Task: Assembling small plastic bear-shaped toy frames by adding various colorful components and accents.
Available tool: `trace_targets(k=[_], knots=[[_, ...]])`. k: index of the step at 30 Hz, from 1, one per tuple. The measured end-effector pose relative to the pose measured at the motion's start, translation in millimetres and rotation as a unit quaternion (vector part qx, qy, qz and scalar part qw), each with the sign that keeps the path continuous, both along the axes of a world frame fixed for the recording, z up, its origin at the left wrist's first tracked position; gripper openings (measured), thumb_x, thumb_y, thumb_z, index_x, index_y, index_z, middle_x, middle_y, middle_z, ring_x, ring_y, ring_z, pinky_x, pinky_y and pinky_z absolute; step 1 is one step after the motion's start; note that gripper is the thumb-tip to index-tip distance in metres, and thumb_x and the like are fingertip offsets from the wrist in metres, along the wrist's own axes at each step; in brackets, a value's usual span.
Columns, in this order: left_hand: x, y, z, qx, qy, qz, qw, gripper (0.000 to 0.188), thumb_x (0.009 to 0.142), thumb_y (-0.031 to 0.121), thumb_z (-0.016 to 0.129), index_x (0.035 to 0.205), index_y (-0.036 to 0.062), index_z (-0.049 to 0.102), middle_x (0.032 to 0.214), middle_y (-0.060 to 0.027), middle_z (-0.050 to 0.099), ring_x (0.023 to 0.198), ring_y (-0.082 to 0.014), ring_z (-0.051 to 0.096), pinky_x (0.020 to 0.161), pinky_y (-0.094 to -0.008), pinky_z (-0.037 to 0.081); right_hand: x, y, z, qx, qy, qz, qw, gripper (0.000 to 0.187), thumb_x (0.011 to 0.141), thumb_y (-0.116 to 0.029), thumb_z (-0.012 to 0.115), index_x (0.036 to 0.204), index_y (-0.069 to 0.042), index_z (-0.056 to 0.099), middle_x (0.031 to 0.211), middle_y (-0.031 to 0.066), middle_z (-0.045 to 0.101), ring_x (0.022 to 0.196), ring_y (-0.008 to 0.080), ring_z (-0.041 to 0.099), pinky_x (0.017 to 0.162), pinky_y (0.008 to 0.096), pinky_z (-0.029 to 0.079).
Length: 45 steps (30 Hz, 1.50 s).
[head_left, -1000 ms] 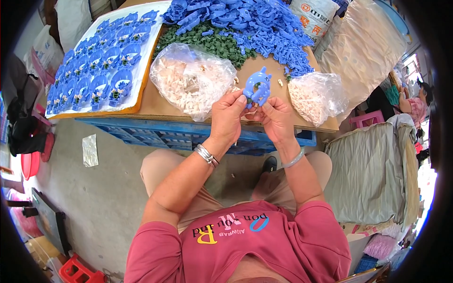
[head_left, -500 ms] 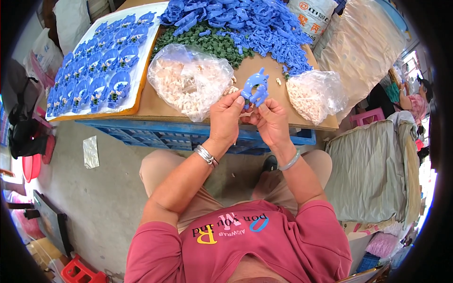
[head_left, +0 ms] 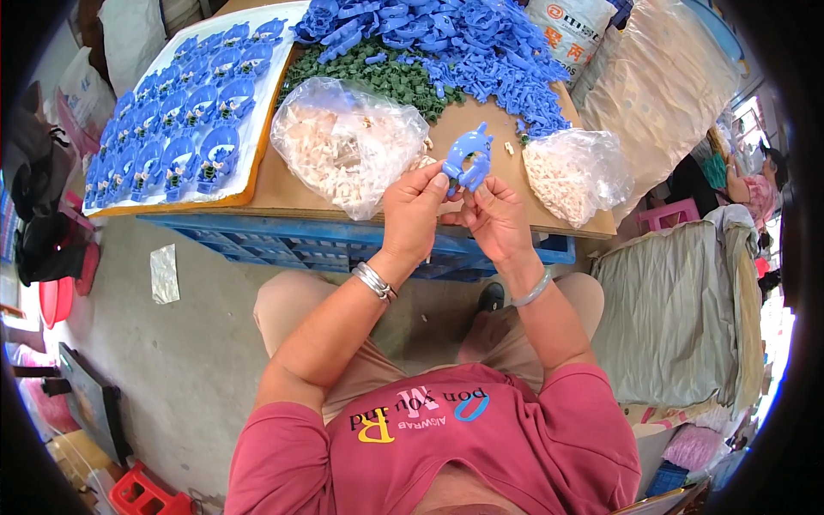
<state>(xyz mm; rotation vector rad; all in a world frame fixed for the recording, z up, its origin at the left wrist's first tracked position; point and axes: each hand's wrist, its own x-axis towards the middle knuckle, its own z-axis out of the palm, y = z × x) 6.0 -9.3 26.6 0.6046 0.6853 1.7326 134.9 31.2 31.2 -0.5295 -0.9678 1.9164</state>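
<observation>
A blue plastic toy piece [head_left: 476, 144], rounded with a hole in its middle and small pointed bits on top, is held up over the table's near edge. My left hand [head_left: 415, 204] pinches its lower left side between thumb and fingers. At its lower right, my right hand [head_left: 498, 218] has its fingertips closed together close against the piece; whether they grip it or some small part is hidden. Just left of my hands lies a clear plastic bag [head_left: 348, 148] of small cream parts. A second bag [head_left: 577, 176] of cream parts sits to the right.
On the left a white tray [head_left: 249, 176] holds rows of assembled blue pieces. Heaps of green parts [head_left: 378, 77] and blue parts [head_left: 506, 86] cover the back of the brown tabletop [head_left: 481, 114]. Below is a blue crate [head_left: 257, 245]. A grey-covered stack [head_left: 665, 313] stands right.
The blue piece has turned slightly in my fingers and stays in nearly the same place. My right hand has shifted a little to the right and down.
</observation>
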Motion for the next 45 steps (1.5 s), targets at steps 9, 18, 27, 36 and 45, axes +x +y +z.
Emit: trace_targets(k=[9,18,27,36,45], knots=[[-4,2,-1,0.005,-0.092,-0.026,0.995,0.023,0.084,0.005,0.051,0.105,-0.0039,0.054,0.092,-0.0115,0.06,0.077,-0.022,0.06,0.069,-0.0329,0.052,-1,3,-1,0.027,0.008,0.029,0.999,0.012,0.085,-0.012,0.053,0.08,-0.002,0.051,0.067,0.004,0.052,0.053,0.0112,0.047,0.063,0.0394,0.053],[-4,2,-3,0.023,-0.032,-0.001,0.999,0.024,0.085,0.005,0.051,0.106,-0.0048,0.054,0.093,-0.012,0.06,0.077,-0.0203,0.061,0.069,-0.0317,0.052,-5,0,1,0.028,0.001,0.021,0.999,0.013,0.084,-0.013,0.055,0.078,-0.002,0.05,0.069,0.0048,0.052,0.053,0.0105,0.046,0.062,0.04,0.053],[4,-3,1,-0.017,-0.015,-0.013,1.0,0.022,0.085,0.005,0.049,0.104,-0.002,0.057,0.085,-0.0051,0.06,0.07,-0.01,0.057,0.06,-0.0215,0.048,1,-4,-4,0.036,-0.027,-0.012,0.999,0.012,0.084,-0.011,0.054,0.077,-0.002,0.05,0.07,0.0058,0.053,0.053,0.0116,0.047,0.061,0.0411,0.053],[1,6,-4,-0.028,-0.073,0.019,0.997,0.023,0.085,0.005,0.05,0.106,-0.0031,0.055,0.09,-0.0066,0.06,0.073,-0.013,0.058,0.068,-0.0257,0.049,-12,-3,-1,0.014,0.019,-0.038,0.999,0.01,0.084,-0.01,0.053,0.081,-0.001,0.051,0.073,0.0069,0.055,0.054,0.0113,0.05,0.056,0.0359,0.053],[-3,3,0,-0.004,-0.035,0.029,0.999,0.021,0.083,0.004,0.051,0.102,-0.0038,0.057,0.089,-0.0063,0.059,0.074,-0.0127,0.057,0.068,-0.025,0.049,-19,-8,6,0.08,-0.079,-0.099,0.989,0.012,0.082,-0.012,0.056,0.083,0.0,0.051,0.07,0.0061,0.055,0.054,0.0096,0.05,0.049,0.0286,0.052]])
